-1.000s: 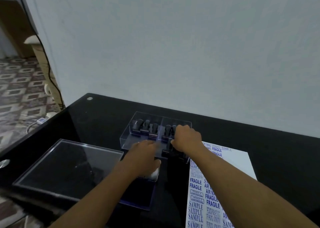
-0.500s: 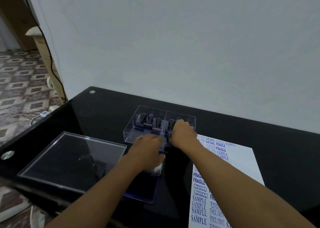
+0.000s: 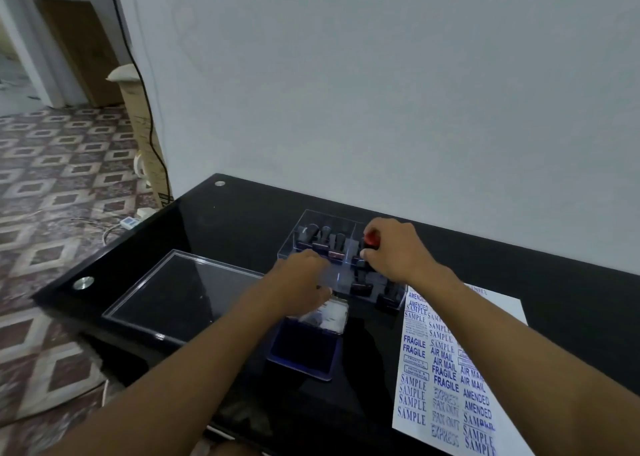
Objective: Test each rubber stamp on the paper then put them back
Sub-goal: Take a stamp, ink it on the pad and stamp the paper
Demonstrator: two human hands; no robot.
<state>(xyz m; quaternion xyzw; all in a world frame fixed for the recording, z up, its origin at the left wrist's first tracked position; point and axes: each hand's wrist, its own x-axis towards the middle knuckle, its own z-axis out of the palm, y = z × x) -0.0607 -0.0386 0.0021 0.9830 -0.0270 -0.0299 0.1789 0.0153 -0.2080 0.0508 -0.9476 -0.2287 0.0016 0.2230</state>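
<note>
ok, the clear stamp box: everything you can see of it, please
The clear stamp box is a lidless rectangular case that looks like acrylic, standing flat on the black table near the wall. A clear divider splits it into two compartments, both holding dark stamps standing handle-up. The right hand is over the right compartment, gripping a red-handled stamp. The left hand covers the near left corner; contact is unclear. The stamped paper lies by its near right corner.

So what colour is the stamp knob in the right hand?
Red, seen in the head view: the stamp knob shows above the right hand.
</note>
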